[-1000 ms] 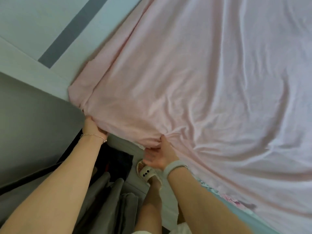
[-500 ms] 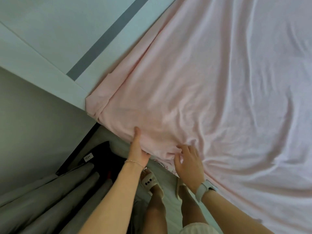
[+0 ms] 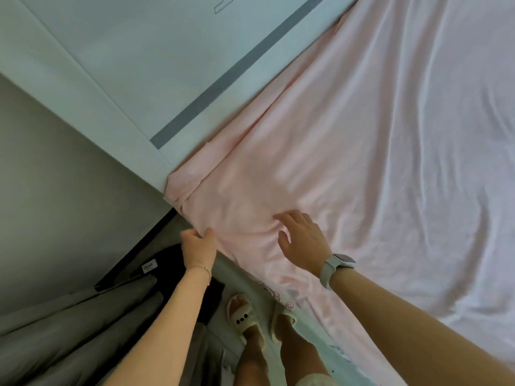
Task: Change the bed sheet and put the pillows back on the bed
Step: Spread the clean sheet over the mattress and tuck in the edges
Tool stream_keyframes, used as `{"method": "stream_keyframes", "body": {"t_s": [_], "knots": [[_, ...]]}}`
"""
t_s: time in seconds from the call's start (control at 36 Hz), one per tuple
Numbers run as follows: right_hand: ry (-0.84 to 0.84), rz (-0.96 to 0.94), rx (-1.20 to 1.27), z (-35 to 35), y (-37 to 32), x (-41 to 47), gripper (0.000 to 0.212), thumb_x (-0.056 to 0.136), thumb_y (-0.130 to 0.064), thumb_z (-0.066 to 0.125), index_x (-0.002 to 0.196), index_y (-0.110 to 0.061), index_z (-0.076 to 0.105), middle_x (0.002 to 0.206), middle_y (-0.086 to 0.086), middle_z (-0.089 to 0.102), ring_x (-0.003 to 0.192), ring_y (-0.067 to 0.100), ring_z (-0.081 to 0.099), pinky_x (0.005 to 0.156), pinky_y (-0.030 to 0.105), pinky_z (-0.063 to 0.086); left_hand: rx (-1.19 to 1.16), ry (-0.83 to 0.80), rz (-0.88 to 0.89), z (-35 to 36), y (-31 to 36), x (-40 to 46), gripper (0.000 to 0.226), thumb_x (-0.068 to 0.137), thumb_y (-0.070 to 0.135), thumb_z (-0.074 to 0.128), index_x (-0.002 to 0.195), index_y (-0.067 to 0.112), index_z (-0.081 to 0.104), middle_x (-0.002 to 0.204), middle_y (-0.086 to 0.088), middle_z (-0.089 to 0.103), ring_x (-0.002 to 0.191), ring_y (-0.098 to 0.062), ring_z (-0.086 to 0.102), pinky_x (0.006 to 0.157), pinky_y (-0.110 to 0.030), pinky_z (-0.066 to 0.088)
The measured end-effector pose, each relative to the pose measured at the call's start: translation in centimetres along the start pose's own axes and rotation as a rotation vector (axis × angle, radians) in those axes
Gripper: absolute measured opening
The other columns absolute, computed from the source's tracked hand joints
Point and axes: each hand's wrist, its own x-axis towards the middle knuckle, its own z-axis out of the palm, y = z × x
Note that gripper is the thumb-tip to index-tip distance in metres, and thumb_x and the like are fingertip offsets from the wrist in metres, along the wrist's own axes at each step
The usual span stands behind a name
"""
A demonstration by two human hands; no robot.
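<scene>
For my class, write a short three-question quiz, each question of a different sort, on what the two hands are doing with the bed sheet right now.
1. True or false: the left hand grips the edge of the pale pink cotton bed sheet.
2. The right hand is: A) lifting a pillow, B) lying flat on the sheet, C) hanging idle.
3. Fill in: the right wrist wears a pale ___.

Key: 1 true; 2 B; 3 watch.
</scene>
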Motion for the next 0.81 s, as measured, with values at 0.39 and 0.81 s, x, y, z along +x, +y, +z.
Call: {"method": "stream_keyframes", "body": {"t_s": [0.39, 0.81], "knots": [[-0.154, -0.336, -0.310, -3.3, -4.7, 12.8, 0.053, 0.096, -0.021, 0.037, 0.147, -0.018, 0.022, 0.155, 0.001, 0.019, 0.143, 0.020, 0.014, 0.115, 0.038, 0.017, 0.940, -0.120, 0.617, 1.8, 7.5, 3.9, 0.032, 0.101, 0.030, 0.029, 0.121, 0.013, 0.048, 0.132, -0.013, 0.047, 0.120, -0.023, 0.044, 0.101, -0.034, 0.034], [-0.166, -0.426, -0.384, -4.7, -4.5, 18.3, 0.060, 0.094, -0.011, 0.031, 0.150, -0.018, 0.012, 0.158, -0.001, 0.008, 0.145, 0.016, 0.002, 0.116, 0.043, 0.004, 0.855, 0.010, 0.561, 1.8, 6.6, 7.0, 0.074, 0.092, 0.040, 0.045, 0.151, 0.021, 0.004, 0.157, -0.002, 0.016, 0.144, -0.019, 0.014, 0.118, -0.038, 0.014]]}}
